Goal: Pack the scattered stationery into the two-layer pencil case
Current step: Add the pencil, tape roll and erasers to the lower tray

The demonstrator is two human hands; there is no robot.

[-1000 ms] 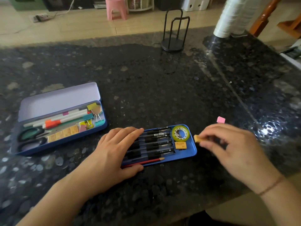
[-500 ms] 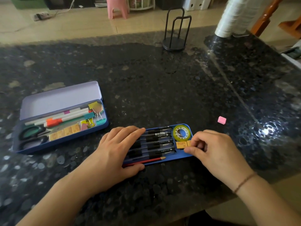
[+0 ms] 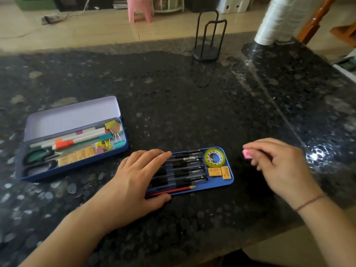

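Observation:
A blue inner tray (image 3: 230,183) lies on the dark table near me. It holds several black pens (image 3: 188,166), a red pencil (image 3: 173,190), a yellow tape roll (image 3: 214,157) and two orange erasers (image 3: 220,172). My left hand (image 3: 134,182) rests flat on the tray's left half, covering the pens' ends. To the right of the tray, my right hand (image 3: 279,166) pinches a small pink eraser (image 3: 246,153) just above the table. The open pencil case (image 3: 119,149) sits at the left with scissors, markers, clips and erasers inside, its lilac lid (image 3: 71,116) folded back.
A black wire stand (image 3: 207,49) is at the table's far edge. A white stack of cups (image 3: 277,22) stands at the far right. The near table edge runs just below my forearms. A pink stool (image 3: 139,8) is on the floor beyond.
My right hand set the orange eraser into the tray beside the other one, then moved right and picked up the pink eraser from the table. My left hand stayed on the tray.

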